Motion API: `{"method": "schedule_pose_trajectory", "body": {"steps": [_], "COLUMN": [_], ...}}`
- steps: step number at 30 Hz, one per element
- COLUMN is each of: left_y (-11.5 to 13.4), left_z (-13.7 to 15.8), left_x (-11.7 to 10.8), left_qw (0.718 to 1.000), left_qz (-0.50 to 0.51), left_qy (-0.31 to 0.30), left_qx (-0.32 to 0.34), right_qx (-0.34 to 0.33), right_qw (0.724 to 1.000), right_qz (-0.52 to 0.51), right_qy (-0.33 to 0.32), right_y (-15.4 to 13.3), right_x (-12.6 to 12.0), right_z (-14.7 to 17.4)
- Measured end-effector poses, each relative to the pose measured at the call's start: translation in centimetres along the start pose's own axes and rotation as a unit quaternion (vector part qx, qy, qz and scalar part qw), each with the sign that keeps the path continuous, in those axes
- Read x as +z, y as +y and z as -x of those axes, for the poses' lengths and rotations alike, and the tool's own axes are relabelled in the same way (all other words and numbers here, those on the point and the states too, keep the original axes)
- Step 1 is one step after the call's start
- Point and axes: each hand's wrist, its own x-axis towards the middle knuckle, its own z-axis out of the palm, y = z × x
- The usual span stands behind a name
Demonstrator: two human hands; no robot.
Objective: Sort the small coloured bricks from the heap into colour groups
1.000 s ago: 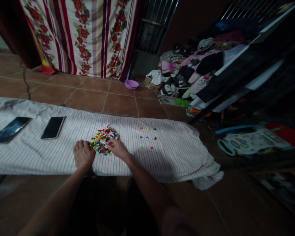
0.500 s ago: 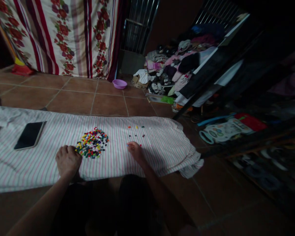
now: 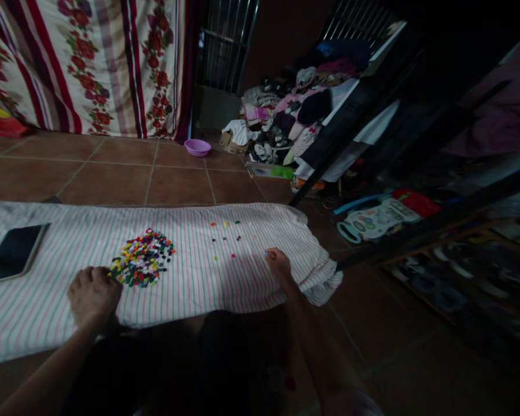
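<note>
A pile of small, brick-like colored pieces (image 3: 143,258) lies on a striped cloth (image 3: 186,294). At its left edge rests my left hand (image 3: 94,293), palm down, fingers slightly bent and apart on the cloth, nothing visibly held. My right hand (image 3: 279,261) is over the cloth's right part, thumb and forefinger pinched on a tiny light-blue piece (image 3: 267,252). To the left of that hand, single pieces are spaced out in rows: an orange piece (image 3: 212,224), a yellow piece (image 3: 226,223), a green piece (image 3: 237,222), several dark ones, a lime piece (image 3: 215,258) and a red piece (image 3: 233,255).
A phone-like dark slab (image 3: 15,252) lies at the cloth's left. Beyond are a tiled floor (image 3: 125,182), a purple basin (image 3: 197,148), a floral curtain (image 3: 108,69) and heaped clothes (image 3: 286,110). A dark slanted post (image 3: 325,170) and a white toy-like panel (image 3: 383,218) stand right.
My right hand has moved right along the cloth, the blue piece still pinched. A lime piece now shows where that hand was. My left hand stays by the pile; the view has shifted right.
</note>
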Motion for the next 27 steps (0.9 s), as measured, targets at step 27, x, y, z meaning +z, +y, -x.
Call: {"method": "schedule_pose_trajectory", "body": {"steps": [27], "left_y": [0.2], "left_z": [0.1], "left_x": [-0.4], "left_qw": [1.0], "left_qz": [0.0], "left_qy": [-0.01], "left_qx": [0.001], "right_qx": [-0.05], "right_qw": [0.995], "right_qz": [-0.082], "right_qy": [0.013], "right_y": [1.7], "right_x": [0.9], "right_z": [-0.4]}}
